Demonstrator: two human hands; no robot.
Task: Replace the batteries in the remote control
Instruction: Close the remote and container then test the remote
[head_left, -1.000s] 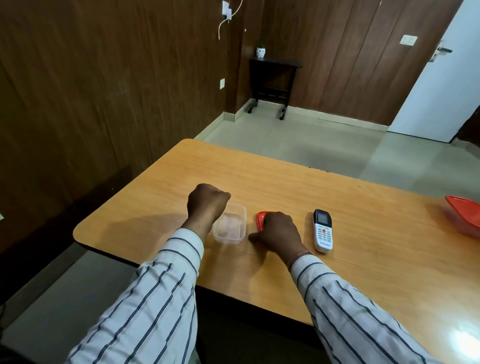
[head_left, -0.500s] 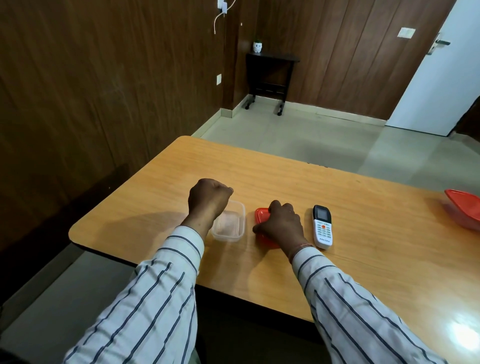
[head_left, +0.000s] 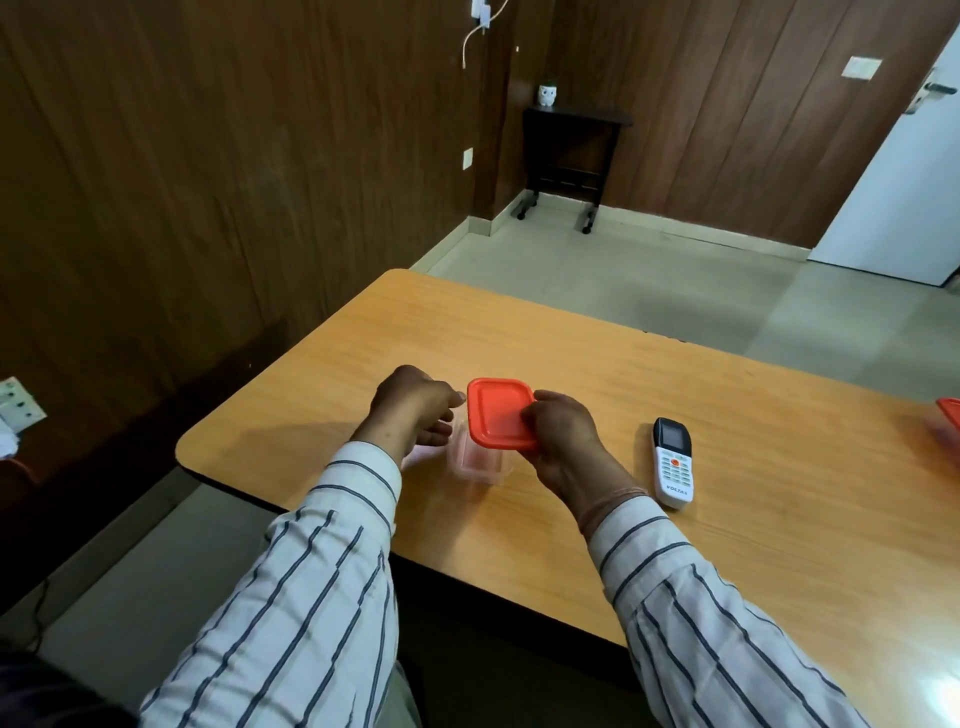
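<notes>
Right hand (head_left: 563, 441) pinches the right edge of a red-orange square plastic lid (head_left: 498, 413) w/ rounded corners, fingers curled onto that edge. The lid is held up off the surface, top face toward the camera, over a clear square plastic container (head_left: 475, 465) & not seated on it. It hides most of the container's opening from this view. The container stands on the light wooden surface (head_left: 571, 358), toward the near-left corner; its walls are blurred, so contents can't be made out.

Left hand (head_left: 410, 410) sits just left of the container, fingers loosely curled, thumb pointing toward the lid's left corner. Can't tell if it touches the container or grips anything.

White remote control (head_left: 672, 462) w/ dark screen end & orange button lies flat, face up on the surface, right of the right hand & apart from it, screen end away from the person.

Both arms wear white sleeves w/ dark stripes (head_left: 322, 561). At the far right edge of the surface is part of another red-lidded container (head_left: 948, 426), cut off by the frame. Bkgd: dark wood-panel walls, small dark side table (head_left: 574, 117) w/ a small white pot (head_left: 547, 96) on top, white door (head_left: 893, 208).
</notes>
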